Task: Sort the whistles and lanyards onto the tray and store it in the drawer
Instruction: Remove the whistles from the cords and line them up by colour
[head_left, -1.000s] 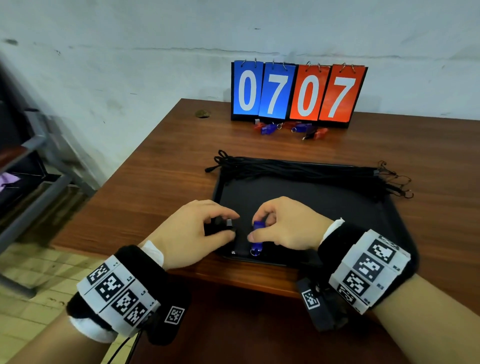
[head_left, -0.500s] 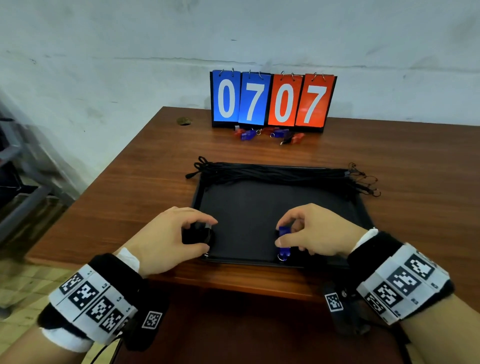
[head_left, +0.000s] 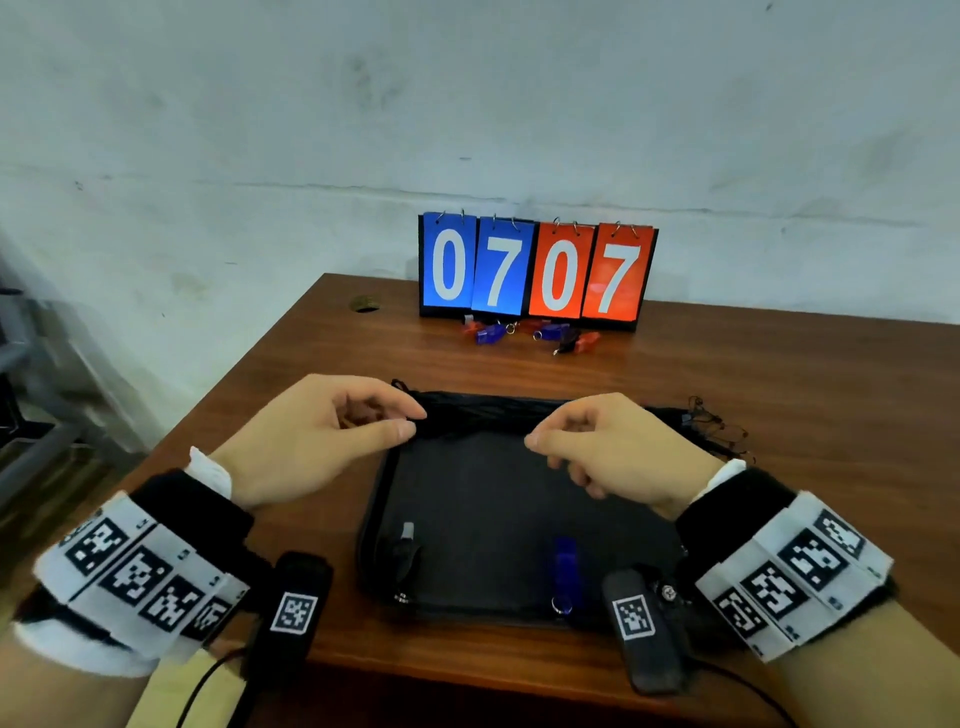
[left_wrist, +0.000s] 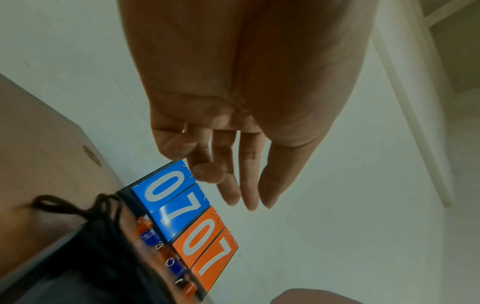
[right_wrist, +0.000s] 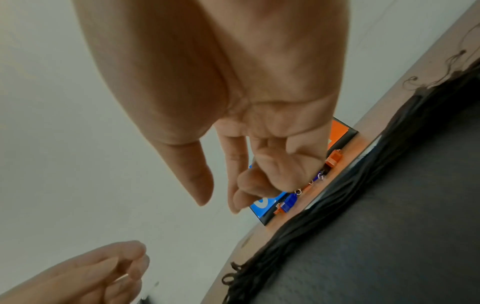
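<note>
Two whistles lie sorted on the tray (head_left: 493, 483) in the head view: a black whistle (head_left: 403, 552) by the near-left corner and a blue whistle (head_left: 565, 564) toward the near-right. They are well apart, which looks like the start of a tidy row along the near rim. The lanyards (head_left: 519, 410) lie bunched along the tray's far edge, their ends spilling onto the table (head_left: 779, 374), so the middle of the tray is free for whistles. The loose whistles (head_left: 535, 332) wait at the far side, just in front of the scoreboard (head_left: 535, 270). The left hand (head_left: 311, 436) and right hand (head_left: 613, 447) hover side by side above the far half of the tray, thumbs toward each other, fingers loosely bent and gripping nothing. That pose suits a reach to the far pile for the next pair. No drawer is in view. From the left wrist, the left hand (left_wrist: 246, 92) shows a bare palm with relaxed, nearly straight fingers aimed toward the scoreboard (left_wrist: 182, 222), the lanyards (left_wrist: 109, 257) and loose whistles (left_wrist: 149, 238) lying below it and untouched. From the right wrist, the right hand (right_wrist: 246, 82) has its fingers curled more but loose, and it is empty above the lanyards (right_wrist: 298, 246) and tray (right_wrist: 389, 257). The loose whistles (right_wrist: 287, 202) lie beyond its fingertips. The left hand (right_wrist: 85, 275) shows at the lower left, with nothing plainly held.
</note>
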